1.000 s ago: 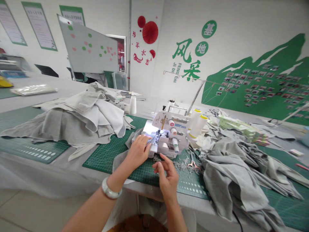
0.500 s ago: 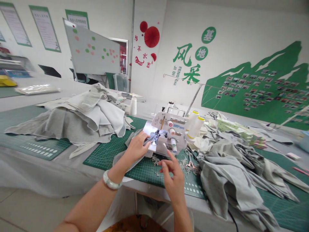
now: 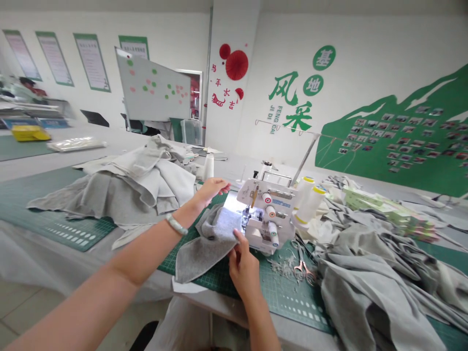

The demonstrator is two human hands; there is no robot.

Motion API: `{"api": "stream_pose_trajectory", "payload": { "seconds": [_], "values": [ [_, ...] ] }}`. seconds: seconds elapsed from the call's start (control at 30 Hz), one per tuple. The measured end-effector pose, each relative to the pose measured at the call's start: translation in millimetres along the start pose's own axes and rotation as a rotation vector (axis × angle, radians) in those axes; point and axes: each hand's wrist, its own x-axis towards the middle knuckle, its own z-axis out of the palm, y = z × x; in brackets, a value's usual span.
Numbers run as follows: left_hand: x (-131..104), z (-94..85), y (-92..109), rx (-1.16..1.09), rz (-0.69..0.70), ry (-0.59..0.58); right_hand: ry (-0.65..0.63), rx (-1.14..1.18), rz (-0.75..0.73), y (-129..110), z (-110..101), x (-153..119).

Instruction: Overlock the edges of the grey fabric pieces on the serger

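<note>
Gray cloth (image 3: 215, 234) is being supported by the sewing machine (image 3: 265, 207) bed and green cutting mat (image 3: 281, 292). Its edge is being pinched by the right hand (image 3: 243, 265). Left hand (image 3: 211, 190) is being held clear; can't tell if anything's gripped. Scissors (image 3: 301, 270) are being flanked by scraps (image 3: 281, 267).

A whiteboard (image 3: 161, 105) stands before a white wall (image 3: 168, 36) bearing green-edged posters (image 3: 91, 62), with pale tiled floor (image 3: 27, 307) below.

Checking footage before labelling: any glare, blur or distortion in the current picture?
Head view: machine bed and nearby cloth brightly lit; head view: poster text too soft to read; head view: left arm looks stretched towards the corner.
</note>
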Motion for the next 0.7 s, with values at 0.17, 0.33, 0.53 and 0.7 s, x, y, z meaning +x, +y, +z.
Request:
{"api": "stream_pose_trajectory", "payload": {
  "seconds": [0.17,0.33,0.53,0.7],
  "values": [
    [55,35.7,4,-0.019,-0.168,-0.151,0.021,0.02,-0.035,3,3,1],
    [72,44.4,10,0.024,-0.263,-0.265,0.033,0.018,-0.046,5,3,2],
    [68,39.9,10,0.065,-0.281,-0.327,0.037,0.028,-0.055,4,3,2],
    [64,51.8,8,0.059,-0.22,-0.343,0.042,0.024,-0.055,5,4,1]
  ]
}}
